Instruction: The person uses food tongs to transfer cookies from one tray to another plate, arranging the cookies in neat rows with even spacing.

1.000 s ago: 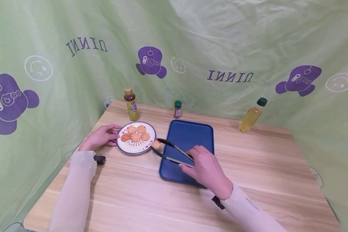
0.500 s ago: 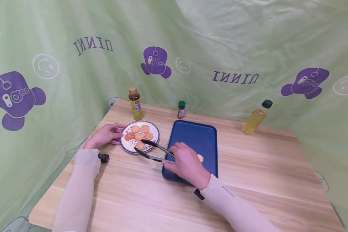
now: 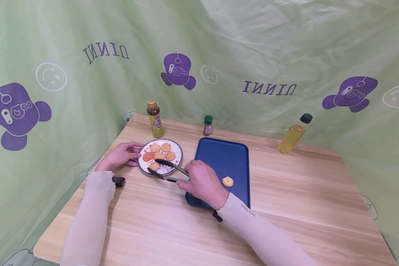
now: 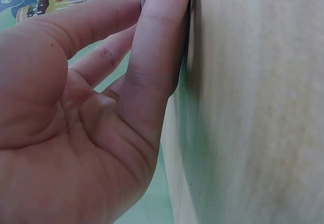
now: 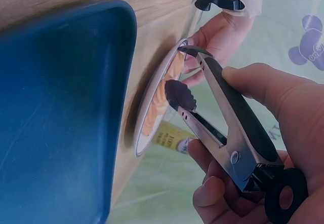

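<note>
Tongs being brought back over the plate

The tongs (image 3: 167, 170), gripped in the right hand (image 3: 203, 183), are being held spread over the plate (image 3: 177, 147); a dropped cookie (image 3: 227, 181) is now lying near the blue tray's (image 3: 219, 155) front edge, while the plate's rim is being touched by the left hand's (image 3: 119, 156) relaxed fingers.

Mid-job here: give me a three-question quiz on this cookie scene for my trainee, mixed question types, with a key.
1. True or false: the blue tray holds three cookies.
2. Multiple choice: the tongs are held by A) the left hand B) the right hand C) neither.
3. Fill in: the left hand touches the rim of the ____.

Key
1. False: one cookie lies on it.
2. B; their tips are over the plate, spread around a cookie.
3. Plate.
</note>
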### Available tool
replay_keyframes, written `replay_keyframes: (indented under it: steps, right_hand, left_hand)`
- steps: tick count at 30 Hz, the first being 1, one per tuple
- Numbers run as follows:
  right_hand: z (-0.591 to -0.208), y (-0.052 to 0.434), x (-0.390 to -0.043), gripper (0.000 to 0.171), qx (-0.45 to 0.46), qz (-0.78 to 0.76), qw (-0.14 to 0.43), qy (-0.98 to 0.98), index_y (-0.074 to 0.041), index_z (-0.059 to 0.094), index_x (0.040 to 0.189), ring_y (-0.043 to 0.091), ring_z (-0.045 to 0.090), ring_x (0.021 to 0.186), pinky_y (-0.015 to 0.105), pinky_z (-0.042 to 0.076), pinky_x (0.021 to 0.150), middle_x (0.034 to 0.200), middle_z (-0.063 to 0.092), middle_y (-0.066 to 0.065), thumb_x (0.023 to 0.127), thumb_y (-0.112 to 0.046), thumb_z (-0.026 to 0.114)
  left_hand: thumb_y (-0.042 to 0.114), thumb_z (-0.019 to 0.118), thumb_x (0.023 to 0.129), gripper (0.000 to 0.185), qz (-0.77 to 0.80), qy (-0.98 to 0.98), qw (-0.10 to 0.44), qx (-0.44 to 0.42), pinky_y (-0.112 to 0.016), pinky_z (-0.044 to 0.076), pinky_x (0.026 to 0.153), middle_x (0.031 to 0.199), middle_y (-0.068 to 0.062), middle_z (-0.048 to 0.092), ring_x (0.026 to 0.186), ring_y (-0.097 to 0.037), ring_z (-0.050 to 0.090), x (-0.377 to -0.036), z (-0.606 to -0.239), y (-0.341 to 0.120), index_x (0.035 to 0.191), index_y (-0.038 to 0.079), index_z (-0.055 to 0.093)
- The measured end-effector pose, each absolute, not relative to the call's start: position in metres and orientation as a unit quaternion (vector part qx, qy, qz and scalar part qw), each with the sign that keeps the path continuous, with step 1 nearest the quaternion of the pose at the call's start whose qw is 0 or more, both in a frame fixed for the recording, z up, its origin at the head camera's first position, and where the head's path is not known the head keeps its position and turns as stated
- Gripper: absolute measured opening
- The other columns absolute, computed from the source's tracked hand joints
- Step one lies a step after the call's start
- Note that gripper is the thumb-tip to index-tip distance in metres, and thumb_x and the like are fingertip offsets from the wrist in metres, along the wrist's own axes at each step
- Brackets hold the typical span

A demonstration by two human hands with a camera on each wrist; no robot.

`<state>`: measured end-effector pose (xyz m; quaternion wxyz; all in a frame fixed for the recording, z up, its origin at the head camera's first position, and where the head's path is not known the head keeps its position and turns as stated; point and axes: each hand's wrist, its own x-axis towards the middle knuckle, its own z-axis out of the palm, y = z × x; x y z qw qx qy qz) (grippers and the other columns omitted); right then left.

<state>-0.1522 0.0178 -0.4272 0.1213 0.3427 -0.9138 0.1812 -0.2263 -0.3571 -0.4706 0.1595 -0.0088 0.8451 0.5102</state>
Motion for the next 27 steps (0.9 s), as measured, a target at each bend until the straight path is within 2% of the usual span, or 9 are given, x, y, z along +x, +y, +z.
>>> replay_keyframes:
  steps: [8, 20, 27]
  right_hand:
    - [-0.4265, 0.0144, -0.1523, 0.038, 0.333, 0.172, 0.115, -0.920, -0.006, 0.080, 0.093, 0.021, 0.063, 0.079, 0.038, 0.058, 0.060, 0.086, 0.071, 0.002, 0.089, -0.042, 0.093]
    - [-0.4243, 0.0163, -0.1506, 0.039, 0.334, 0.176, 0.115, -0.919, -0.008, 0.077, 0.088, 0.019, 0.060, 0.076, 0.034, 0.054, 0.058, 0.082, 0.067, 0.001, 0.089, -0.044, 0.093]
    - [-0.4229, 0.0199, -0.1470, 0.039, 0.336, 0.184, 0.116, -0.916, -0.008, 0.077, 0.091, 0.017, 0.057, 0.076, 0.029, 0.049, 0.058, 0.082, 0.065, -0.001, 0.089, -0.044, 0.093]
  left_hand:
    - [0.006, 0.061, 0.115, 0.061, 0.507, 0.847, 0.160, -0.017, -0.031, 0.074, 0.081, 0.140, -0.026, 0.054, 0.089, -0.014, 0.075, -0.2258, -0.4715, -0.3576, 0.171, 0.000, 0.039]
    - [0.006, 0.061, 0.115, 0.061, 0.505, 0.849, 0.158, -0.012, -0.031, 0.074, 0.082, 0.141, -0.027, 0.054, 0.090, -0.015, 0.075, -0.2242, -0.4698, -0.3571, 0.171, 0.000, 0.039]
    - [0.007, 0.061, 0.115, 0.061, 0.504, 0.849, 0.160, -0.012, -0.031, 0.074, 0.082, 0.142, -0.027, 0.054, 0.090, -0.015, 0.076, -0.2243, -0.4697, -0.3579, 0.171, 0.000, 0.038]
